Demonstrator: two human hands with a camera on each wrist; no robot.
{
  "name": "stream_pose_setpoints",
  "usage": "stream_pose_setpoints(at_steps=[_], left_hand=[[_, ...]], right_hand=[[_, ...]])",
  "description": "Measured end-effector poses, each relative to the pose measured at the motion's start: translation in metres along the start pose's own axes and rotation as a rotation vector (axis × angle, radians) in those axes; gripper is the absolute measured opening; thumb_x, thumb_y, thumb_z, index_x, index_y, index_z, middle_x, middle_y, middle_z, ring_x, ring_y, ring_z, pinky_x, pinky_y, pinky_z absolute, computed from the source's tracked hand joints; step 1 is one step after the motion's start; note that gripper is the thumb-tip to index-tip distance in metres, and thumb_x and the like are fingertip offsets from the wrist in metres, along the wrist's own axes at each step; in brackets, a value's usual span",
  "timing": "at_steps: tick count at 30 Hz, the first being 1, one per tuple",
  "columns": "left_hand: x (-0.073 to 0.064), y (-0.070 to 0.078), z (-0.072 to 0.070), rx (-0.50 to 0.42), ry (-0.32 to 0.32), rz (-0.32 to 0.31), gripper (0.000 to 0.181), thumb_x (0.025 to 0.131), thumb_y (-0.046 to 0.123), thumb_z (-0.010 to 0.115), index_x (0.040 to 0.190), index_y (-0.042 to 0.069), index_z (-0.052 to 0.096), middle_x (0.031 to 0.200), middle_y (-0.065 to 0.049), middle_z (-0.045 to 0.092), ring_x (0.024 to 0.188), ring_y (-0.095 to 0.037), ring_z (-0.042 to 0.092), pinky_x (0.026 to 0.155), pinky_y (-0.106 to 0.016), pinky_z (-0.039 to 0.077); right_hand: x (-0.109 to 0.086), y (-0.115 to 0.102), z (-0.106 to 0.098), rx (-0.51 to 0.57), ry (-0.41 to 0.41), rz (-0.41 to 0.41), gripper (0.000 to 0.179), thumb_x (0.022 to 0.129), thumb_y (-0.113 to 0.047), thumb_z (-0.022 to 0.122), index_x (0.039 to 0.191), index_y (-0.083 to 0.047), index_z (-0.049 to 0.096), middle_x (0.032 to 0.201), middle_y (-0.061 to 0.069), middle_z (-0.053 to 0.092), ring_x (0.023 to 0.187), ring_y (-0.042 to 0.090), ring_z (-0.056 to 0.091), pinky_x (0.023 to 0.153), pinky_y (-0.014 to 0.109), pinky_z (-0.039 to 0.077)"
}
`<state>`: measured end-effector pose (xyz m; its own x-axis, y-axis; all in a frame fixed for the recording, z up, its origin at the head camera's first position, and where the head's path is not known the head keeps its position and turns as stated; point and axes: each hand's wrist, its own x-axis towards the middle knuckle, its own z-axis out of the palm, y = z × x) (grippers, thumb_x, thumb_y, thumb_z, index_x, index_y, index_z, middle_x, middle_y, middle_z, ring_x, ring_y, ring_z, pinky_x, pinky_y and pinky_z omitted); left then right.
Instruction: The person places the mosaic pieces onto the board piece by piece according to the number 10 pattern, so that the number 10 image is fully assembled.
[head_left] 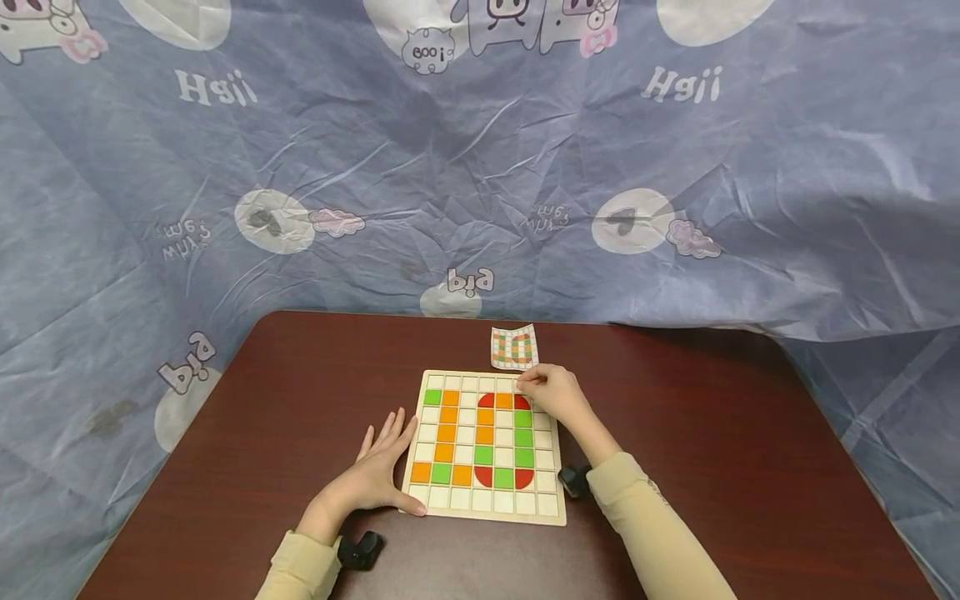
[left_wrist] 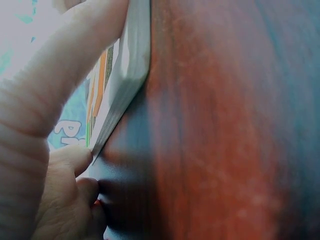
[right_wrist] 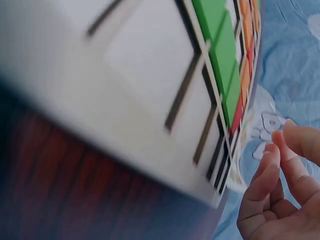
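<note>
A pale wooden grid board [head_left: 487, 517] lies on the table, its square cells partly filled with orange tiles [head_left: 446, 433], green tiles [head_left: 522, 437] and red rounded corner tiles [head_left: 483, 477]. At its left side my left hand [head_left: 371, 475] is spread, with the thumb on the near left corner and the fingers along the edge; the thumb [left_wrist: 65, 65] crosses the board's edge [left_wrist: 130, 55] in the left wrist view. My right hand [head_left: 558, 396] hovers at the far right corner. In the right wrist view its thumb and fingers [right_wrist: 265, 180] are loosely bent, with nothing visible between them.
Just behind the board, a small paper card [head_left: 514, 347] with a printed coloured grid pattern lies with curled corners. A dark reddish table [head_left: 675, 467] surrounds the board. Blue printed cloth [head_left: 450, 167] hangs behind the table. Each wrist carries a small black device [head_left: 362, 550].
</note>
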<state>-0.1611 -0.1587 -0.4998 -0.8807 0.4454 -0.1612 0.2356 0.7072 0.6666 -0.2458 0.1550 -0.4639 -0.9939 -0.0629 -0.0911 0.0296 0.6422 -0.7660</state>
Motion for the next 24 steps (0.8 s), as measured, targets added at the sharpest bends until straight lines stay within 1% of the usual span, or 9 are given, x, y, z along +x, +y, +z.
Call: stream_pose_setpoints(at_steps=[5,8,12,15,18,22,24], left_hand=[[0.002,-0.001,0.0,-0.001,-0.003,0.01,0.137,0.057,0.044,0.094,0.157,0.002,0.011,0.164,-0.023,-0.004,0.152,-0.041,-0.005,0.117,-0.063,-0.008],[0.005,-0.002,0.0,-0.001,-0.008,0.013,0.137,0.057,0.045,0.094,0.157,0.002,0.011,0.164,-0.023,-0.004,0.152,-0.041,-0.005,0.117,-0.063,-0.008],[0.009,-0.004,-0.002,-0.006,-0.016,0.013,0.135,0.059,0.046,0.093,0.157,0.002,0.012,0.164,-0.023,-0.003,0.152,-0.041,-0.005,0.118,-0.063,-0.007],[0.01,-0.006,-0.003,-0.008,-0.021,0.006,0.129,0.064,0.047,0.09,0.158,0.003,0.013,0.164,-0.022,-0.003,0.153,-0.04,-0.004,0.118,-0.063,-0.007],[0.01,-0.007,-0.004,-0.019,-0.029,-0.014,0.12,0.072,0.047,0.085,0.158,0.004,0.014,0.165,-0.02,-0.002,0.153,-0.04,-0.003,0.118,-0.063,-0.007],[0.01,-0.006,-0.009,-0.053,-0.03,-0.043,0.109,0.081,0.046,0.078,0.157,0.002,0.014,0.165,-0.022,0.002,0.153,-0.04,0.0,0.119,-0.063,-0.005],[0.01,-0.006,-0.012,-0.054,-0.01,-0.056,0.104,0.084,0.046,0.074,0.157,0.001,0.015,0.164,-0.023,0.006,0.152,-0.04,0.005,0.119,-0.063,-0.001]], right_hand=[[-0.003,0.011,-0.016,0.035,0.005,0.019,0.02,0.094,-0.025,0.066,0.105,-0.009,0.074,0.098,0.008,0.073,0.084,0.019,0.064,0.072,0.032,0.052],[-0.007,0.018,-0.025,0.054,0.011,0.021,0.024,0.095,-0.026,0.064,0.108,-0.008,0.073,0.102,0.011,0.072,0.088,0.024,0.065,0.074,0.033,0.053],[-0.011,0.027,-0.034,0.096,0.028,0.03,0.026,0.096,-0.026,0.064,0.11,-0.006,0.072,0.102,0.013,0.072,0.089,0.029,0.066,0.074,0.033,0.054],[-0.016,0.033,-0.039,0.137,0.035,0.047,0.027,0.096,-0.026,0.064,0.111,-0.005,0.07,0.106,0.015,0.071,0.091,0.031,0.066,0.079,0.038,0.056],[-0.021,0.037,-0.044,0.177,0.031,0.059,0.029,0.097,-0.026,0.063,0.114,-0.003,0.069,0.111,0.017,0.07,0.097,0.033,0.065,0.085,0.044,0.055],[-0.026,0.042,-0.051,0.207,0.03,0.064,0.033,0.097,-0.025,0.063,0.118,0.0,0.067,0.116,0.018,0.068,0.102,0.035,0.063,0.089,0.045,0.054],[-0.027,0.045,-0.054,0.207,0.034,0.064,0.035,0.097,-0.027,0.062,0.119,0.0,0.066,0.117,0.018,0.068,0.103,0.035,0.063,0.089,0.045,0.054]])
